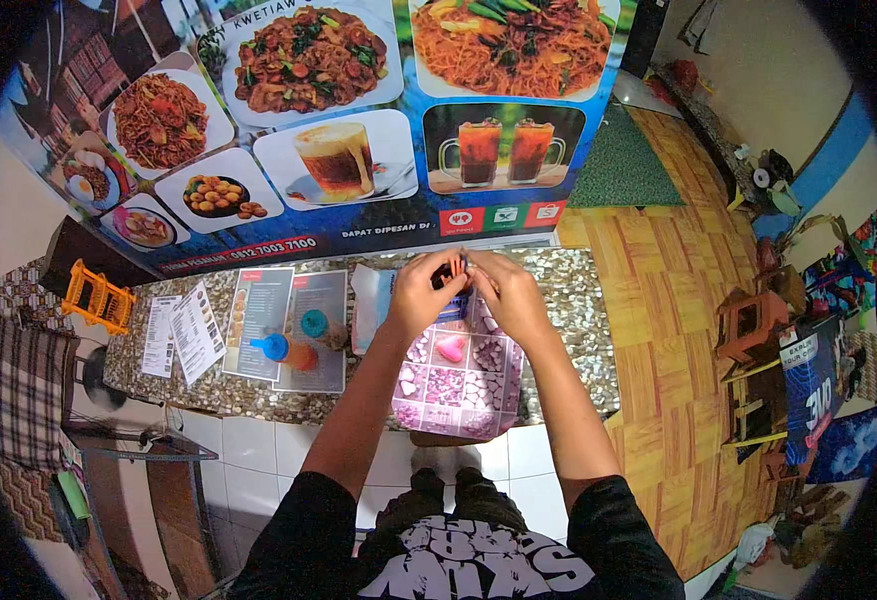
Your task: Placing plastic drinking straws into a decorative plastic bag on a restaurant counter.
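My left hand (425, 289) curls around a small dark object with orange strips (455, 268), over the far part of the counter. My right hand (510, 285) meets it from the other side, thumb and fingertips pinched together at the object's edge. The fingers cover much of the object, so its exact kind is not clear. Just below them shows a blue pack with writing (453, 309). Under my hands lies a pink tray or mat with heart pictures (457, 375), its near end reaching past the counter's front edge.
On the speckled counter (570, 330), left, are printed menus (258, 300), loose printed sheets (197, 330) and two blue-capped containers (276, 346). An orange plastic rack (97, 298) stands at its left end. A tall food banner (318, 172) rises behind. Wooden chairs (753, 322) are at right.
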Demonstrator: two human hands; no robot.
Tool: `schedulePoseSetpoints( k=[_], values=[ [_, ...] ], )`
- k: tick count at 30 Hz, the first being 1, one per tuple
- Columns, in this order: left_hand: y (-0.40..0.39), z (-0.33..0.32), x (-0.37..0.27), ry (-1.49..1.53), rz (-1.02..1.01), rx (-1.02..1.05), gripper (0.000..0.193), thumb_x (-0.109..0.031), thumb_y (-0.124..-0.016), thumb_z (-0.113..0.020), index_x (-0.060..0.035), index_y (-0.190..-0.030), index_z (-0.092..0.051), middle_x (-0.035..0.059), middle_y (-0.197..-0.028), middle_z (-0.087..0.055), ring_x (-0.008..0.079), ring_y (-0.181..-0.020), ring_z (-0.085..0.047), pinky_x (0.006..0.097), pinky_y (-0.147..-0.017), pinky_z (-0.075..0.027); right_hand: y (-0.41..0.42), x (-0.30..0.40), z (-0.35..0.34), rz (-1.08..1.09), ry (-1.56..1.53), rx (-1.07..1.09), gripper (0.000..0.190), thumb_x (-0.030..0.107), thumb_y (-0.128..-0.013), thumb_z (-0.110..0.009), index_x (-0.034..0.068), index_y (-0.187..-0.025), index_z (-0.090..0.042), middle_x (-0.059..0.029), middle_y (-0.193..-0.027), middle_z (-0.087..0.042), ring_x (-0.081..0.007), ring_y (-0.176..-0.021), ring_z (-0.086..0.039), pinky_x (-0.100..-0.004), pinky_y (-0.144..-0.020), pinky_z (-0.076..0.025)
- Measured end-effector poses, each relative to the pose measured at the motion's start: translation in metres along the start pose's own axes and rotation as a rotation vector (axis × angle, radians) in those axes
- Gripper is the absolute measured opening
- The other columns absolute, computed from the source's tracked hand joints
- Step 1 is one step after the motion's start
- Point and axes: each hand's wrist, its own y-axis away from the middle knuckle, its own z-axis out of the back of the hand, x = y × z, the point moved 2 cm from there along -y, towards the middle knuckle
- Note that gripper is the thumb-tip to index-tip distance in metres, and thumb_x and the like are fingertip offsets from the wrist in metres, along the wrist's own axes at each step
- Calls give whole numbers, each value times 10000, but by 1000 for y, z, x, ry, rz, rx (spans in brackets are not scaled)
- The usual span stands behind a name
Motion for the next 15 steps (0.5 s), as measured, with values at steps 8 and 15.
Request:
schedulePoseSetpoints(
  k=[8, 15],
  values=[
    [10, 4, -8, -35, -1, 47, 466, -166, -984, -715, -76, -1436, -647, 231, -1475, -601, 380, -1335, -600, 436, -1126, -465, 29, 0, 2, -25, -117, 2, 386, 97, -1024, -617, 2, -1398, -628, -237, -1358, -673, -406, -1234, -660, -450, -1048, -514],
    [29, 10, -23, -191, 31, 144, 673, -189, -977, -737, -125, -1594, -476, 273, -1611, -421, 435, -1492, -410, 480, -1224, -335, 50, 6, -3, -22, -10, 26, 511, 67, -998, -639, -10, -1491, -526, -264, -1466, -593, -408, -1355, -585, -434, -1129, -470]
  ],
)
